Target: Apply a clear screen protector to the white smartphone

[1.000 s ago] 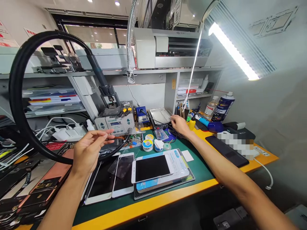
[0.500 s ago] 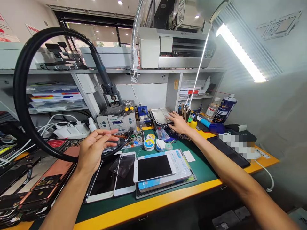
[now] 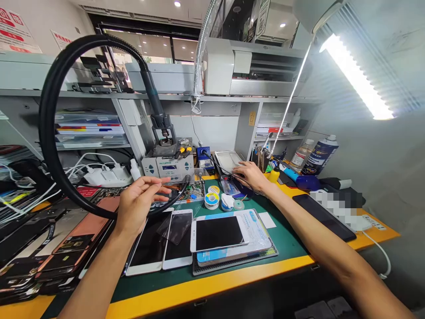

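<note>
At centre left, my left hand (image 3: 142, 197) is raised above the bench, thumb and fingers pinched together. Whatever is between the fingertips is too thin or clear to make out. Below it, two white-framed tablets (image 3: 151, 243) lie side by side, with a clear film-like sheet (image 3: 178, 227) over them. My right hand (image 3: 250, 175) reaches far forward, its fingers loosely stretched at the right edge of a flat, box-like device with a pale top plate (image 3: 227, 158). A white phone (image 3: 219, 233) rests on a blue-and-white packet (image 3: 257, 230) in front.
A black hose (image 3: 44, 128) loops around on the left beside a grey control station (image 3: 168, 168). Solder spools (image 3: 211, 200) stand mid-bench. Opened phones (image 3: 69, 235) are stacked left. A spray can (image 3: 320, 155) and a black tablet (image 3: 323, 217) are at right, under a bright lamp (image 3: 357, 75).
The view has shifted so that most things sit farther right. My right hand has drawn slightly back along the device's edge, with its fingers lower. My left hand keeps its pinch.
</note>
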Demonstrator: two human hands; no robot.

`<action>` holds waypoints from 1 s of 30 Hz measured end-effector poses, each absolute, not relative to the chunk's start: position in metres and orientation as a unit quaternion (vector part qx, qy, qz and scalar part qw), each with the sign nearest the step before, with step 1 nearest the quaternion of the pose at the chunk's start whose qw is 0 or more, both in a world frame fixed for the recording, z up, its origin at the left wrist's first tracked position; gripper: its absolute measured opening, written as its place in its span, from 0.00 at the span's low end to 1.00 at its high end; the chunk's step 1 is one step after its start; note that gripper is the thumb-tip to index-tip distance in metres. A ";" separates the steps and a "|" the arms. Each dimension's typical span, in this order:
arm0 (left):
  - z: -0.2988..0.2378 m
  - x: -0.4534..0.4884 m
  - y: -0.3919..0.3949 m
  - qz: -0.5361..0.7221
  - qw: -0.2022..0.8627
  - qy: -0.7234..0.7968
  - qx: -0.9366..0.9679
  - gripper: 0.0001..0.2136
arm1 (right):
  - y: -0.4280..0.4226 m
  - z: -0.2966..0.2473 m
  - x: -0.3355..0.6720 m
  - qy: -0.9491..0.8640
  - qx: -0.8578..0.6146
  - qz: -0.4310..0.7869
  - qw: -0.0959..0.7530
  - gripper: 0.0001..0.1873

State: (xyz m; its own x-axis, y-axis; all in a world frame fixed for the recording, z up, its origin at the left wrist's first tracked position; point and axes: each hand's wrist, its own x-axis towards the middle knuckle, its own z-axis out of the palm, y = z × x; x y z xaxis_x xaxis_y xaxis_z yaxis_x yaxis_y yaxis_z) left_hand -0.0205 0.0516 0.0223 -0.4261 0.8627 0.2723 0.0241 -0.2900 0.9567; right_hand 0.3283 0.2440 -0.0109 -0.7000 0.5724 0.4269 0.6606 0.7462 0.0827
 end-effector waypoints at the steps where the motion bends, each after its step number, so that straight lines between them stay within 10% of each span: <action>1: 0.022 -0.020 0.052 0.675 0.310 0.508 0.436 0.10 | 0.243 -0.011 0.328 -0.916 -0.331 -0.120 0.191 0.17; 30: 0.023 -0.021 0.050 0.673 0.304 0.507 0.444 0.09 | 0.235 -0.023 0.309 -0.911 -0.334 -0.153 0.189 0.15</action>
